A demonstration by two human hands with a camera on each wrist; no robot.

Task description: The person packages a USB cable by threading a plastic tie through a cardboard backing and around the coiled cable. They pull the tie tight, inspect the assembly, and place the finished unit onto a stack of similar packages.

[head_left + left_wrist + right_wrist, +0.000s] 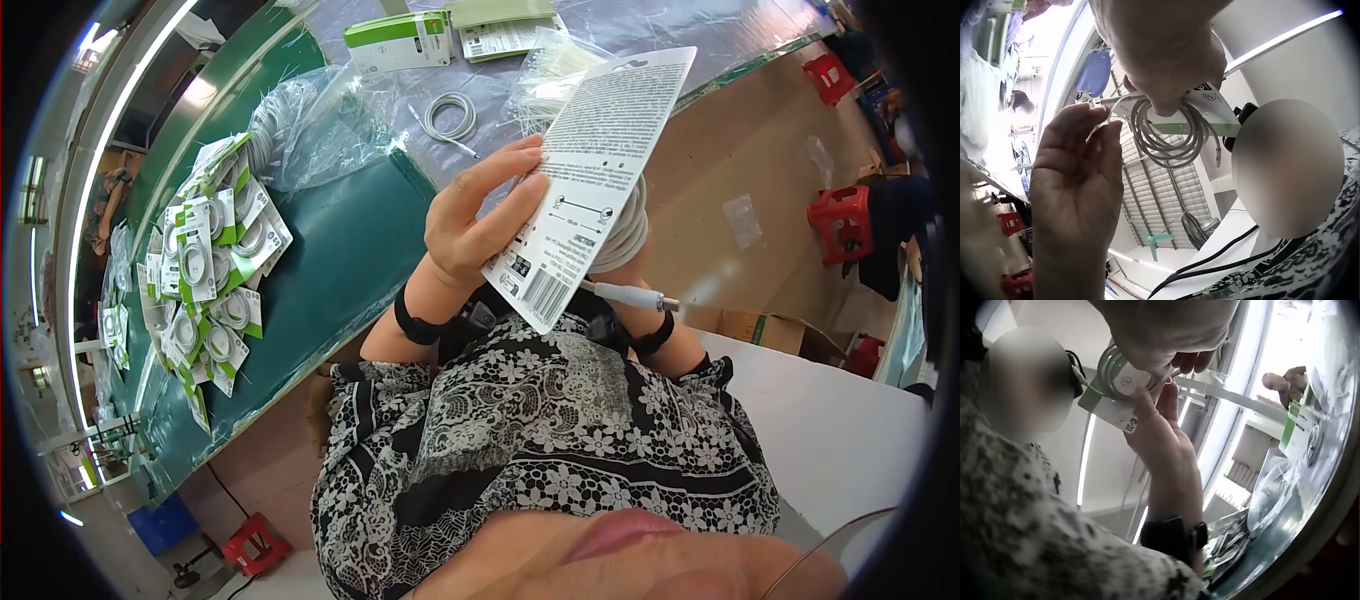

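In the head view my left hand [480, 215] grips a white printed card [600, 150], thumb on its back face. Behind the card hangs a coiled white cable [630, 235], and its plug end [640, 297] juts out below. The card hides most of my right hand there. From the left wrist view, the cable coil [1169, 134] lies against the card's green-striped face, under my left hand [1160, 56]. My right hand [1075, 169] pinches a thin light strand of the cable at the coil's side. The right wrist view shows my right hand [1175, 337] over the coil [1113, 372].
On the green table [350, 240] a heap of carded cables [205, 265] lies at the left, beside a plastic bag of cables [320, 125]. Farther back are a loose cable coil [450, 117], a bundle of white ties [560, 75] and stacked cards [400, 42]. Red stools [840, 225] stand right.
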